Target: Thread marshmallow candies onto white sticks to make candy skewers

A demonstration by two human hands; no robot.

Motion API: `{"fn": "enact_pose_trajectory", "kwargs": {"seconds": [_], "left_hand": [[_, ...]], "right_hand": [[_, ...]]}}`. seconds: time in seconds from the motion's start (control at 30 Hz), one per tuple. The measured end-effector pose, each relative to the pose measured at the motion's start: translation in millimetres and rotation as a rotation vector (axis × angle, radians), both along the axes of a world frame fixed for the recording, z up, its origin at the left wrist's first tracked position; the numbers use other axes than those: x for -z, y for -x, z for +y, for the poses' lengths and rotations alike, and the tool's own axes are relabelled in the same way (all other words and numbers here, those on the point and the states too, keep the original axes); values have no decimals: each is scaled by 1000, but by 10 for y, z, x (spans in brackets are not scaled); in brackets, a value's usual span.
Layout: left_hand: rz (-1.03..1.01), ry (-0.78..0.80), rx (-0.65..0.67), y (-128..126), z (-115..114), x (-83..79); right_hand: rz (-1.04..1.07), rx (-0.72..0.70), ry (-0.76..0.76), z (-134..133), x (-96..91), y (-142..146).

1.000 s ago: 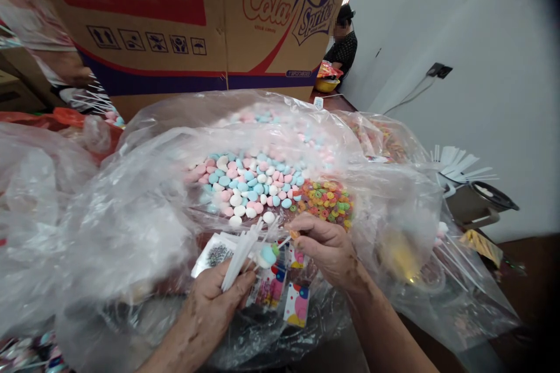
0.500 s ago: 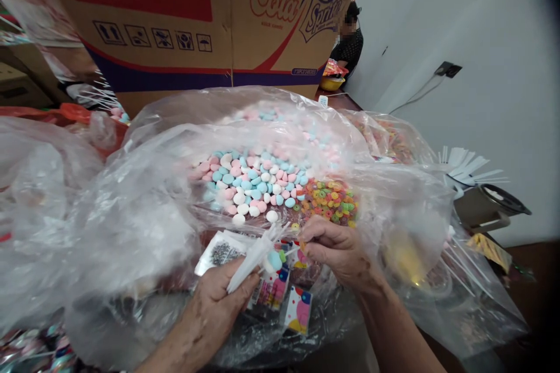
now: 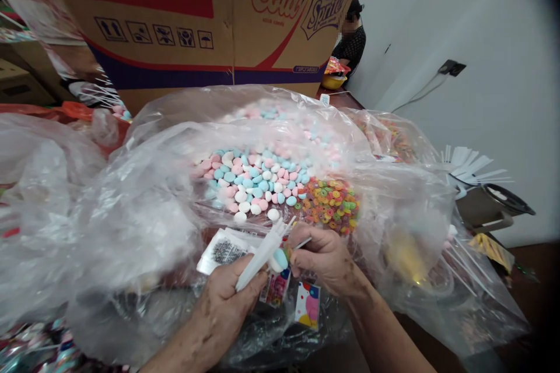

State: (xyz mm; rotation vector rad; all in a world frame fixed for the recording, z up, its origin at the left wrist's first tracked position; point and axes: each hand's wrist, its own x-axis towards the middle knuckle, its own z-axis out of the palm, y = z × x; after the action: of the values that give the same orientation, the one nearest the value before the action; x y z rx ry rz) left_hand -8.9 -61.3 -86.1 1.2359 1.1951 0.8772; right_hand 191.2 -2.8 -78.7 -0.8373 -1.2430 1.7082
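Note:
My left hand [image 3: 230, 297] is closed round a bundle of thin white sticks [image 3: 261, 257]. Beside the bundle, a skewer carries blue and white marshmallow-like candies [image 3: 279, 260], with a bit of green and orange next to them. My right hand [image 3: 326, 259] pinches a small gummy ring at the skewer; the fingers mostly cover the ring, and the stick's tip pokes out past them. Behind my hands lie a pile of pink, blue and white candies [image 3: 254, 180] and a heap of colourful gummy rings [image 3: 332, 204]. Printed packets [image 3: 307, 305] lie below.
Clear plastic bags [image 3: 144, 210] surround the candies. A large cardboard box [image 3: 175, 64] stands behind. To the right are a grey jug [image 3: 490, 207], white strips [image 3: 470, 166] and a wall socket [image 3: 451, 67]. Another person [image 3: 353, 41] is at the back.
My right hand has moved left to the skewer with the gummy ring, and the stick's tip now shows past its fingers. My left hand has shifted slightly right, still holding the sticks.

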Motion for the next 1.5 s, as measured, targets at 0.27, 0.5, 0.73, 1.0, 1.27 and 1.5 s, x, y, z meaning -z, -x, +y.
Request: {"fn": "enact_pose_trajectory", "kwargs": {"seconds": [0.27,0.5,0.73,1.0,1.27,1.5], "left_hand": [[-111,20,-39,-108,50,-37],[-99,36,-146,-101,16,70],[-113,120,-320,-34,31,-123],[-105,196,-482,67,10,-141],[-114,190,-522,57,-12,-176],[-127,186,-481,72,-11,-77]], "right_hand": [[187,111,121,-32,43,113],[131,0,74,-64,37,201],[-182,2,-36,254,-96,46],[-1481,161,-565,801,-172,328],[-1757,8,-623,794,-263,508],[-1648,-30,-819,590,-159,92]]}}
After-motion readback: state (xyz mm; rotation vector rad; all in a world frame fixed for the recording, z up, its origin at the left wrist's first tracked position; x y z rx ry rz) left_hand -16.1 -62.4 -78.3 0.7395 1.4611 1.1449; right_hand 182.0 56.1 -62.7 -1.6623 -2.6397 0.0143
